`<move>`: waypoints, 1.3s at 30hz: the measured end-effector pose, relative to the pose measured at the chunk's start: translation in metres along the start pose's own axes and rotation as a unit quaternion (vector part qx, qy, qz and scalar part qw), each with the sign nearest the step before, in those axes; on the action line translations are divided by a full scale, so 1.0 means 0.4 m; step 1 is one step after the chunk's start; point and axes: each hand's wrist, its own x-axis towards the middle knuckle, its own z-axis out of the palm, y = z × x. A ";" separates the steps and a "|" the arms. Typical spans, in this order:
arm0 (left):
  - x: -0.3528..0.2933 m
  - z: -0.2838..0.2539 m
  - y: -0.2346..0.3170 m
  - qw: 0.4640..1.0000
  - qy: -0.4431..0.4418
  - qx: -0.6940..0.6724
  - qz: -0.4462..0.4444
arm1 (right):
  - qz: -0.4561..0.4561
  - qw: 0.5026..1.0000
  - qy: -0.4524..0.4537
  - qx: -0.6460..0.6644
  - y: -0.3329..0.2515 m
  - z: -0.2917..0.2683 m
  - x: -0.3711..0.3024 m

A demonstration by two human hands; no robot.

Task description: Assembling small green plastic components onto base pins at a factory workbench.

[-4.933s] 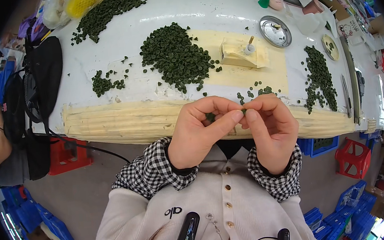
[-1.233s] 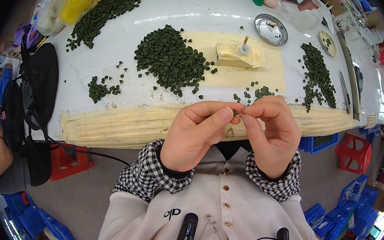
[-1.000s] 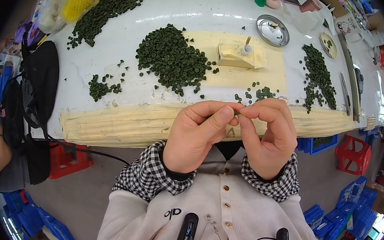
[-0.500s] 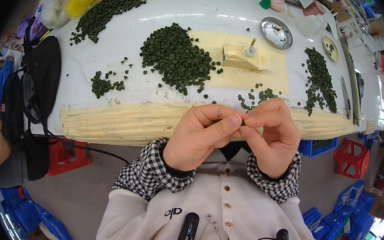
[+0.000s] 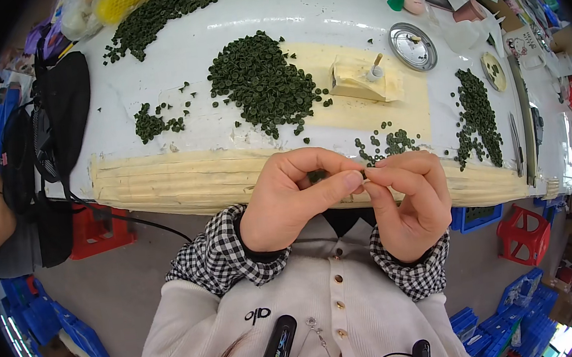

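Near the table's front edge, my left hand and my right hand meet fingertip to fingertip, both closed in a pinch. Between the tips is a small dark green piece, mostly covered by the fingers. It resembles the small round, stemmed pieces in the large green heap beyond my hands. More dark green shows in the gap of my left hand; whether it is held there or lies behind is unclear. A smaller scatter of green pieces lies just past my right hand.
A yellowish block with an upright pin stands behind my hands. Right of it are a round metal lid and another green pile. Padded cream edging lines the table front. A black bag hangs at left.
My hands stay together, and the fingers have shifted slightly around the small piece. My left hand has risen a little, and dark green now shows inside its finger gap.
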 end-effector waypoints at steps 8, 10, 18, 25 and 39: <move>0.001 -0.003 -0.015 0.989 0.034 0.133 0.058 | 0.134 0.979 -0.028 0.155 0.000 -0.003 -0.007; 0.001 0.001 -0.016 0.986 0.033 0.147 0.071 | 0.182 0.962 -0.036 0.202 0.000 -0.005 -0.010; 0.000 0.002 -0.016 0.979 0.034 0.178 0.095 | 0.229 0.936 -0.050 0.262 -0.003 -0.007 -0.005; 0.000 -0.002 -0.023 0.974 0.037 0.193 0.112 | 0.225 0.938 -0.041 0.260 0.002 0.001 -0.011; 0.038 -0.039 0.034 0.986 0.084 -0.146 0.016 | 0.222 0.971 0.041 0.083 0.025 -0.058 -0.004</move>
